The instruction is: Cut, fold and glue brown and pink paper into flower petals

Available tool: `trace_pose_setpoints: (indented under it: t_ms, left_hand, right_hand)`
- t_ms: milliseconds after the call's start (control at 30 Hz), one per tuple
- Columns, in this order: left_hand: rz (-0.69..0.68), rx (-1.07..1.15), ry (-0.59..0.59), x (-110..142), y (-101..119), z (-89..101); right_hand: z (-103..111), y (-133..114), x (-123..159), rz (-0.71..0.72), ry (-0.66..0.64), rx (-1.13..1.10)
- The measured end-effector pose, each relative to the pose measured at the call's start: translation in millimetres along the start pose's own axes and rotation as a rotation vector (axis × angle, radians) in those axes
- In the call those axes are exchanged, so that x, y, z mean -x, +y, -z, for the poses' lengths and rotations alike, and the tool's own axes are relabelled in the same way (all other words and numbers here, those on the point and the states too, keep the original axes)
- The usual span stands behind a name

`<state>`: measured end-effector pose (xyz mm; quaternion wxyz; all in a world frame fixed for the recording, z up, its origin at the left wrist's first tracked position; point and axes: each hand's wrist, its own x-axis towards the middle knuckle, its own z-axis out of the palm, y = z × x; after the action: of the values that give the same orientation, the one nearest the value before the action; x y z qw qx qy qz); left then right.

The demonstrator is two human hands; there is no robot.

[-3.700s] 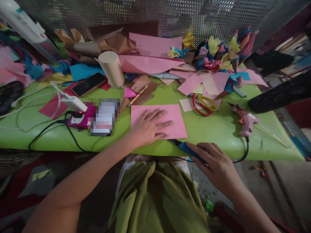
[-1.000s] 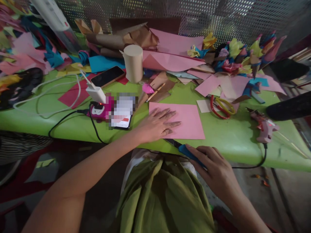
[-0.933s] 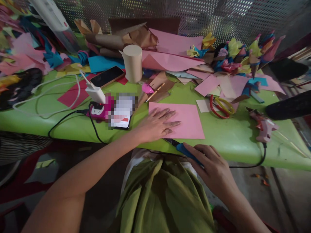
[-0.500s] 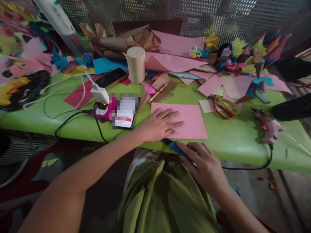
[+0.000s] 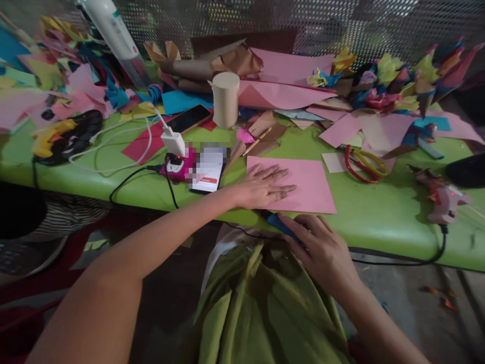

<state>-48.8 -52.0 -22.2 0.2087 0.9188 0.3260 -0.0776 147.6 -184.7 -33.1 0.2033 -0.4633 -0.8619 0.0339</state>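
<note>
Pink paper [image 5: 312,187] lies flat near the front edge of the table; whether it is a single sheet or folded layers I cannot tell. My left hand [image 5: 265,187] rests on its left part, palm down with the fingers spread. My right hand [image 5: 322,247] grips a knife by its blue handle [image 5: 285,226], just off the paper's near edge. Its dark blade points left toward that edge and my left wrist. Most of the blade is hidden, and I cannot tell whether it is inside or under the paper.
Scissors [image 5: 366,164] and a pink glue gun [image 5: 443,197] lie to the right. A phone [image 5: 208,174], a magenta power socket [image 5: 178,169] and cables are on the left. Behind are a pencil [image 5: 257,141], a paper roll [image 5: 226,101] and many coloured paper pieces.
The view has turned left, so the scene sits further right. My right hand has moved the knife leftward along the paper's near edge. My left hand stays on the paper.
</note>
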Motion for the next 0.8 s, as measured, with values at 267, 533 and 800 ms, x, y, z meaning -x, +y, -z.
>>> trace_pose_setpoints:
  t_ms: [267,533,800]
  left_hand:
    - [0.002,0.003,0.021,-0.5,0.4,-2.7]
    - [-0.006,-0.017,0.068,2.4,0.1,-4.3]
    - [-0.029,-0.03,0.224,0.3,-8.5,-6.7]
  right_hand:
    - [-5.9,-3.0,0.5,-0.001,0.002,0.008]
    - [15.3,-7.1,10.9,0.01,-0.051,-0.186]
    - [78.9,73.0,-21.2,-0.187,0.224,0.006]
